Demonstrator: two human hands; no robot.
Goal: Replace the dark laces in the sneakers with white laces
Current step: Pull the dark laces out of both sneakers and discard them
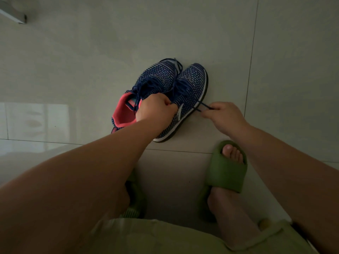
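Two blue knit sneakers with white soles stand side by side on the tiled floor, toes pointing away from me. The left sneaker (156,77) shows a pink lining at its opening; the right sneaker (190,85) sits close beside it. Dark blue laces (157,85) lie loose and tangled over both. My left hand (156,110) grips lace strands above the right sneaker's opening. My right hand (222,115) pinches a dark lace end (202,105) pulled out to the right of that sneaker. No white laces are in view.
My feet in green slides (227,169) rest on the floor just below the sneakers, the left one mostly hidden by my arm. A pale metal furniture part (12,11) sits at the top left corner. Window light reflects off the tiles at the left.
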